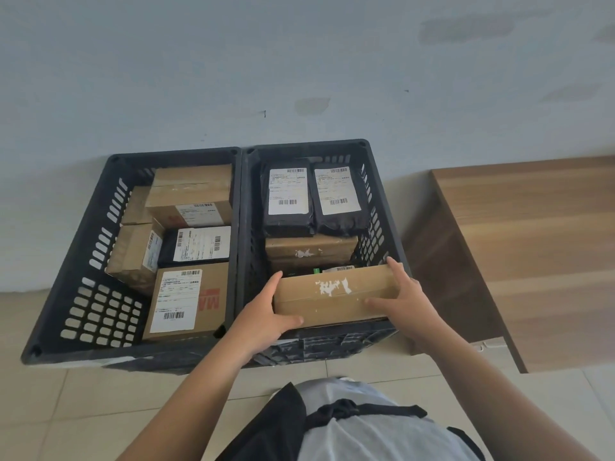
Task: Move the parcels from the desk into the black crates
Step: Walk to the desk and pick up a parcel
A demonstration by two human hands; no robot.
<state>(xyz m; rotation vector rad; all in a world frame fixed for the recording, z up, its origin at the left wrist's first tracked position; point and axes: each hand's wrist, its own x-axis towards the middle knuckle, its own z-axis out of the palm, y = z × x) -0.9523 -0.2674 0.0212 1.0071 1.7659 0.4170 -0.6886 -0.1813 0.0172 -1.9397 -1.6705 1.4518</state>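
1. The person is holding a flat cardboard box (334, 296) between both hands, over the near end of the right black crate (372, 181).
2. The left hand (266, 314) is gripping the box's left end, its thumb curled over the near face and its fingers (274, 282) lying along the end.
3. The right hand (404, 294) is gripping the right end, fingers wrapped over the far top corner, thumb pressing the near face.
4. Beyond the fingers, 2 black mailer bags (316, 197) are lying on another brown box (311, 249) inside that crate.
5. Left of the left hand, the left black crate (100, 261) is holding several parcels already.
6. The box is looking stiff, probably light; gripping its 2 short ends should keep it level.
7. The wooden table (532, 234) is standing right of the right hand.
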